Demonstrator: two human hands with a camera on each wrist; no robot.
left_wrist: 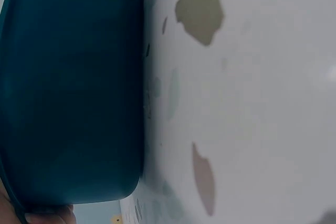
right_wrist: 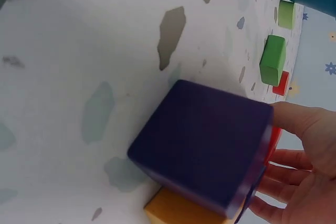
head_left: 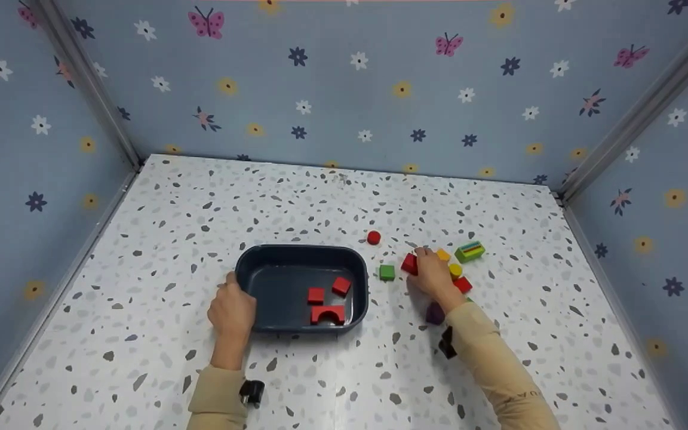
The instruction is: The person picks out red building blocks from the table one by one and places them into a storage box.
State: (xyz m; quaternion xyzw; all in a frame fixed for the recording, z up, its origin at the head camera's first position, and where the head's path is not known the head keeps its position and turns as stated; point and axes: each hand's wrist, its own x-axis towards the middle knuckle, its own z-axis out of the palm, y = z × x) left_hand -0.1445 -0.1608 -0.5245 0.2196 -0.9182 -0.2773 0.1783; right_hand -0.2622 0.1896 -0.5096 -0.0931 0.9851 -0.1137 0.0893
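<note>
In the head view my left hand [head_left: 230,307] grips the left rim of a dark blue tray [head_left: 272,295]. The tray's outer wall fills much of the left wrist view, with a few fingertips [left_wrist: 52,217] at its rim. Inside the tray lie two red blocks and a red arch block [head_left: 327,314]. To the right, my right hand [head_left: 432,276] reaches down among loose blocks, thumb and fingers on a red block [head_left: 409,264]. A purple block [right_wrist: 205,140] hides part of that grasp in the right wrist view, and an orange block [right_wrist: 184,211] lies beside it.
A green cube [head_left: 387,273] and a round red block [head_left: 374,237] lie between tray and right hand. Around that hand are a yellow cylinder [head_left: 455,272], another red block [head_left: 463,285] and a striped green block [head_left: 470,251]. Patterned walls [head_left: 344,89] enclose the speckled table [head_left: 159,251].
</note>
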